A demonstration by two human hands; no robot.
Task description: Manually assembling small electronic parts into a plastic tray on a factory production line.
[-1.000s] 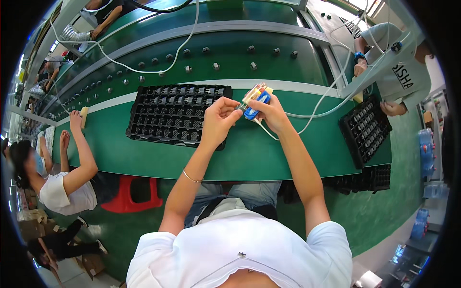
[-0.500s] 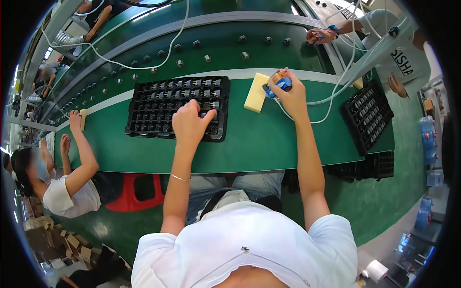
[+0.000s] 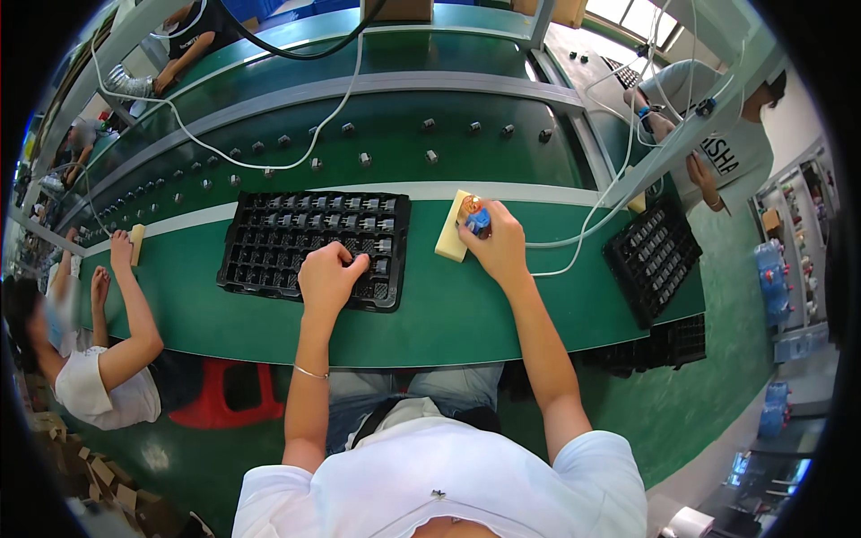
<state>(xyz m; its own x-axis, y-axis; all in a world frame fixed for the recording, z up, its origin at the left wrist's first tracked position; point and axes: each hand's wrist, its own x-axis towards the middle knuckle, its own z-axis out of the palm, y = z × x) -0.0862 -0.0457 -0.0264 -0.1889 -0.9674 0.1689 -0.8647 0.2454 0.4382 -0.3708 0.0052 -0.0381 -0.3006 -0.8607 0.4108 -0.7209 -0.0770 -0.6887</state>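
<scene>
My left hand rests over the right part of a black plastic tray. Its fingers are curled and closed, with the tips down among the tray's pockets; whatever they pinch is hidden. Rows of small metal-and-black components fill many of the pockets. My right hand is closed around a small blue object with a copper-orange end, whose kind I cannot make out. That object is over a pale yellow rectangular block lying on the green table; whether the two touch cannot be seen.
Beyond a pale rail, small components are spaced along a green conveyor. A second black tray stands at the right, near white cables and a slanted frame post. People work at left and far right; a red stool is left.
The whole view has shifted, so the table sits lower and further left. My right hand has brought the blue object over the yellow block. My left thumb and fingers have drawn closer together.
</scene>
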